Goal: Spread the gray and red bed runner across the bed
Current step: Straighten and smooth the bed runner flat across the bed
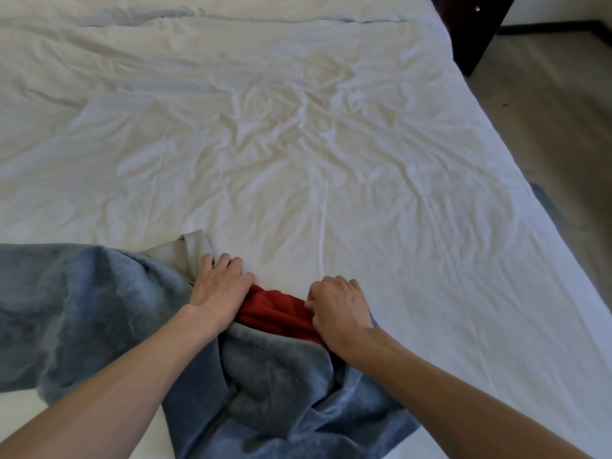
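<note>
Currently, the gray and red bed runner (pixel 99 309) is being gripped, bunched at the near edge of the bed (pixel 331 144): left hand (pixel 220 289) curled round a fold, right hand (pixel 337 306) pinching red fabric, seemingly for unfolding.

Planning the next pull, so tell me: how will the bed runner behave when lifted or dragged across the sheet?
Likely floppy: the bed runner lies bunched in deep folds, so it should sag wherever unheld. Its thick plush pile suggests some weight. It may tug the already wrinkled sheet along rather than slide.
</note>
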